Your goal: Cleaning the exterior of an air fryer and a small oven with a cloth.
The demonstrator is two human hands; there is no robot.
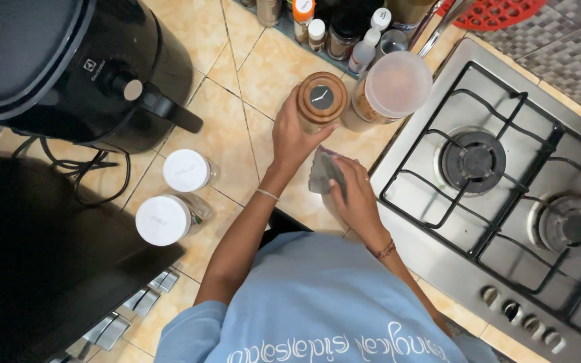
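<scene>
Wooden-lidded jar stands upright in my left hand, which grips its side; my right hand, just below, presses a grey cloth on the bench.

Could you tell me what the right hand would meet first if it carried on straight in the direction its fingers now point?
The right hand, holding a grey cloth, points up-left toward the wooden-lidded jar that the left hand grips. It would probably meet that jar first, though depth is unclear.

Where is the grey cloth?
In the head view, the grey cloth is under the right hand on the tiled counter, just left of the stove.
</scene>
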